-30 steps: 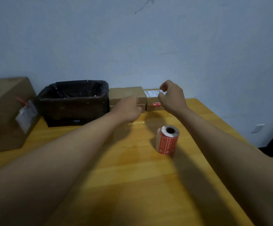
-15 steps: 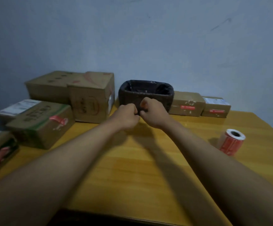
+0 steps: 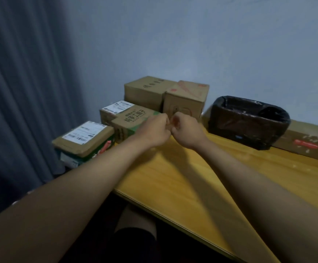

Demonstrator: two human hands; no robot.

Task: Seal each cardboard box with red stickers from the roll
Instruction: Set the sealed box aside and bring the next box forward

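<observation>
Head view, ordered near to far. In the lower half of the frame, two bare forearms reach forward over the yellow wooden tabletop [image 3: 173,186]. At frame centre the left hand [image 3: 152,130] and right hand [image 3: 187,130] meet knuckle to knuckle, fingers curled tight. A small reddish scrap shows between the fingertips; it is probably a red sticker [image 3: 173,121] pinched by both hands, though it is too small to confirm.

Just beyond the hands stands the green-printed box [image 3: 129,122], the likely next target. Left of it, at the tabletop's edge, lies a flat labelled box [image 3: 84,137] bearing a red mark on its side, and behind that a box with a white label [image 3: 114,110]. Farther back, against the wall, stand two plain cartons [image 3: 165,93]. At right sits a black-lined bin [image 3: 249,120], and beyond it a low box [image 3: 304,139] with a red strip already on its front face. The sticker roll is out of frame.

Handling, as a judgement: a sticker is feather-light, limp and tacky on one face, so it folds onto itself readily. Hold it by two opposite edges, adhesive side down, and keep it taut. The cartons appear stiff and light; press along the flap seam, steadying the box from above.
</observation>
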